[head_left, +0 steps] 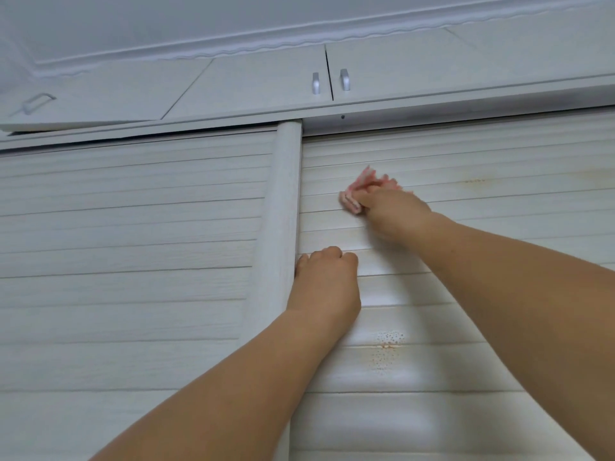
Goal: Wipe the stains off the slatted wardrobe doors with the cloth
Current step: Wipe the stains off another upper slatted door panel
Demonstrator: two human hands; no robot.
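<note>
- Head view: I watched the right hand [391, 211] reach up to the right slatted door [466, 261], its fingers curled round a bunched pink cloth [357, 191] and pressing it against the upper slats, just right of the vertical door post [283, 207].
- The cloth sat at about 12 o'clock from the left hand [327, 277] and stuck out past the knuckles toward 10 o'clock.
- The left hand lay against the same door lower down, fingers curled in with nothing in view between them, its knuckles touching the slats right beside the post.
- I saw a speckled brown stain [387, 349] on the slats at 5 o'clock from the left hand, between the two forearms, well below the cloth.
- A fainter yellowish stain [474, 181] marked the upper slats at 3 o'clock from the cloth, apart from it.
- The left slatted door [133, 244] filled the frame at 9 o'clock of the post.
- Above both doors, at 12 o'clock, ran the upper cupboards [266, 81] with two silver handles [344, 79] side by side at their seam, and a third handle [36, 103] on a door standing ajar at far left.
</note>
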